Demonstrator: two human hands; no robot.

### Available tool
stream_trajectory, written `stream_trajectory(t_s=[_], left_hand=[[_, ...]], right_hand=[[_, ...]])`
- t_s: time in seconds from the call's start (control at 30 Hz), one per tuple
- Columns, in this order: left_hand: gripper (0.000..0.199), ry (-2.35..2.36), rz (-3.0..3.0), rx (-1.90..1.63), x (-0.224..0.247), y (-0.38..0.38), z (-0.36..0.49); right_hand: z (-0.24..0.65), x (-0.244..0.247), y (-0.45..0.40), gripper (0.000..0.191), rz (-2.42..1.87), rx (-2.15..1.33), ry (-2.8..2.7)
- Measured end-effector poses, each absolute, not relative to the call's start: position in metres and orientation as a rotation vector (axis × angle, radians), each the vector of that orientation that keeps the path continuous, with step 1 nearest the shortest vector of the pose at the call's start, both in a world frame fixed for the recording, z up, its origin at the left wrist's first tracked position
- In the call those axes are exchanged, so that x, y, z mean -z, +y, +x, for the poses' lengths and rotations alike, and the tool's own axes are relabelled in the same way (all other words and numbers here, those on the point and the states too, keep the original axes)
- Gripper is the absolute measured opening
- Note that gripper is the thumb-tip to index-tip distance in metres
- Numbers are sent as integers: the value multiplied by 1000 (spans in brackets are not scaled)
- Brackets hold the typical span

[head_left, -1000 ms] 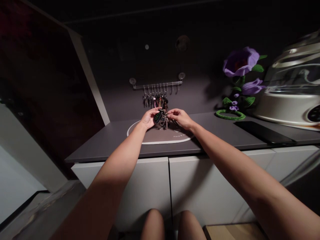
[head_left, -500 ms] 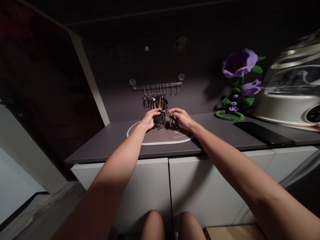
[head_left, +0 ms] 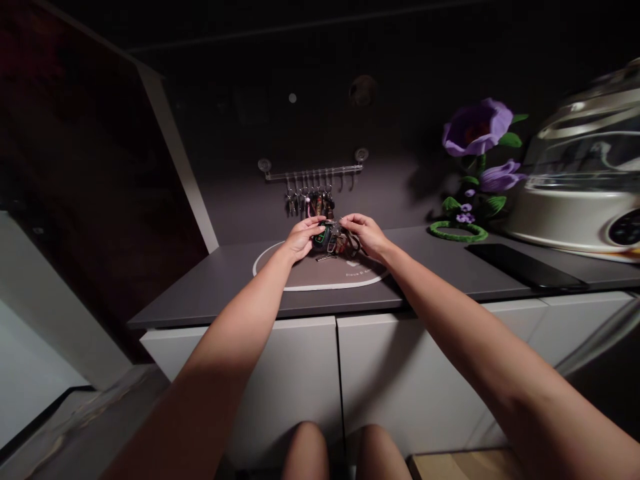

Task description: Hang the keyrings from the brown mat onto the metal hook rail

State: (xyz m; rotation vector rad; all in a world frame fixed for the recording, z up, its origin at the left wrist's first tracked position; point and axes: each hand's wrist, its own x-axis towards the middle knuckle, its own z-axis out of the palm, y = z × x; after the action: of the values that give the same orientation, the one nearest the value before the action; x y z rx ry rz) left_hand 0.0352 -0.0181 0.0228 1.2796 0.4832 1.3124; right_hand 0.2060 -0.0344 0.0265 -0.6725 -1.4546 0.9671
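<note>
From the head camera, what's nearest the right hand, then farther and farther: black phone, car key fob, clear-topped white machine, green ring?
1. Car key fob: left of the right hand, at the left hand.
2. Green ring: right, below purple flowers.
3. Black phone: farther right, lying flat.
4. White machine: far right.

Between your left hand [head_left: 301,239] and right hand [head_left: 364,233] you have a bunch of keys [head_left: 344,244], seen over the grey mat [head_left: 300,273]. Its black key fob [head_left: 320,237], marked with green lines, sits tilted at your left fingertips. Metal pieces hang bunched beside it, one slim key [head_left: 327,258] nearly level below the fob. Toward your right fingers, a dark, strap-like piece [head_left: 354,248] curves downward; finer parts overlap too closely to separate.
</note>
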Motion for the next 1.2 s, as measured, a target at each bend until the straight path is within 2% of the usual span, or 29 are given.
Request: stream_trajectory(t_s=[0.13,0.57,0.8,1.0,1.2], left_hand=[[34,503,1355,-1286,-21,-19,36],[45,580,1448,-1134,-15,-24,43],[23,828,1625,-1266,-7,-13,49],[24,1129,2051,-1399,-1,-10,53],[25,1208,2113,-1442,1,-8,55]], right_hand=[[209,-27,-31,25,-666,-818,-1481],[210,-23,-23,29,-677,-723,-1500],[212,-26,-25,29,-708,-665,-1454],[215,-34,-19,32,-748,-653,-1440],[216,-59,6,34,-772,-583,-1436]])
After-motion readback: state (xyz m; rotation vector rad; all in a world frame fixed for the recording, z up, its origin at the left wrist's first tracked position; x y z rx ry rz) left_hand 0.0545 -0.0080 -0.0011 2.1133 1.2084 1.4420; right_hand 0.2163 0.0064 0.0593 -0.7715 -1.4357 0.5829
